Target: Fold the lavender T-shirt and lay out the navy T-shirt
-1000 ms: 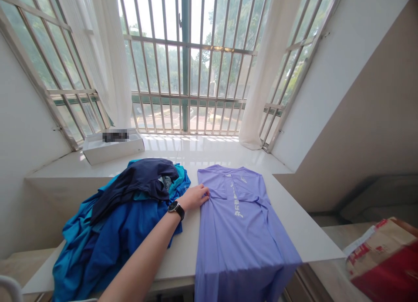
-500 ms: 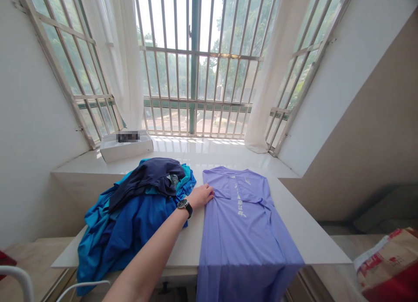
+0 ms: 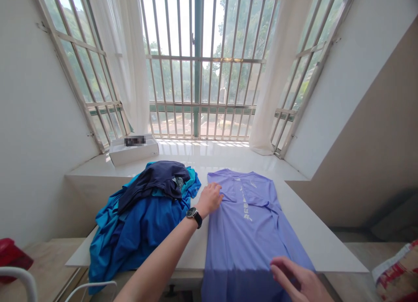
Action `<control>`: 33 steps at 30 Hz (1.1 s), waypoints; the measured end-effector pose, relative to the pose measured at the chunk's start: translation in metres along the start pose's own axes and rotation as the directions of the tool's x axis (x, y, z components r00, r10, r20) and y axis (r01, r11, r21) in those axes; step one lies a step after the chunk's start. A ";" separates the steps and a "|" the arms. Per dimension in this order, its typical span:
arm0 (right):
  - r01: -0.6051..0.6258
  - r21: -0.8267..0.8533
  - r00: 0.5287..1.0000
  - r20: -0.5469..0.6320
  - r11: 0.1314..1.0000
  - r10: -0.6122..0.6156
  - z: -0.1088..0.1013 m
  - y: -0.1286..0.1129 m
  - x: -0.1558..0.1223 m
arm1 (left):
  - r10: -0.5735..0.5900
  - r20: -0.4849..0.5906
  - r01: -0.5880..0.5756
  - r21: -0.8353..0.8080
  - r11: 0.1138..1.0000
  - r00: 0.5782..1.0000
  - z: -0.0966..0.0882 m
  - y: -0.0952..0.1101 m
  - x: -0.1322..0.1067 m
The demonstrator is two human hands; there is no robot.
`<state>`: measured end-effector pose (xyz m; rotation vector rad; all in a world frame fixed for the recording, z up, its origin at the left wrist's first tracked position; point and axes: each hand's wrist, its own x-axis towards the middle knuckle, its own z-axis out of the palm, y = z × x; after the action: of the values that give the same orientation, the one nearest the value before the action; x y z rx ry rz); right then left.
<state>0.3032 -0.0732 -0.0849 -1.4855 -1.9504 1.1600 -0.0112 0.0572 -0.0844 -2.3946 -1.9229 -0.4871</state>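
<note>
A lavender long-sleeved shirt (image 3: 235, 232) with white printed characters lies spread on the white table, its lower part hanging over the front edge. My left hand (image 3: 211, 199), with a watch (image 3: 193, 215) on its wrist, rests at the shirt's upper left edge, fingers slightly apart and touching the fabric. Over the shirt's lower right part is my right hand (image 3: 302, 279), thumb and fingers apart, nothing in it. Left of the shirt sits a heap of blue clothes (image 3: 146, 223), topped by a dark navy garment (image 3: 153, 180).
The white table (image 3: 329, 245) reaches to a window ledge (image 3: 183, 152) holding an open white box (image 3: 133, 153). Barred windows and white curtains (image 3: 266, 97) stand behind. A paper bag (image 3: 396, 271) is at right; a red object (image 3: 15, 260) and a white curved tube (image 3: 22, 278) are at left.
My right hand has come into view from the bottom right. My left hand's fingers have loosened at the shirt's edge. The whole view has shifted slightly; the shirt lies about the same.
</note>
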 end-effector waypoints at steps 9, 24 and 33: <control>0.003 -0.711 0.888 -0.322 0.703 -0.329 -0.048 0.056 0.174 | 0.010 0.088 -0.005 -0.053 0.999 0.996 0.046 0.011 -0.005; 0.072 -0.775 0.966 -0.102 0.628 -0.236 -0.055 0.076 0.262 | -0.086 0.073 0.088 -0.028 0.996 0.994 0.052 -0.008 0.023; 0.053 -0.743 0.946 -0.177 0.668 -0.271 -0.056 0.078 0.253 | -0.105 0.061 0.106 -0.015 0.994 0.993 0.051 -0.007 0.023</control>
<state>0.3043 0.1879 -0.1545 -1.6486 -2.4025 0.0152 -0.0028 0.0922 -0.1275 -2.3538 -2.0876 -0.4442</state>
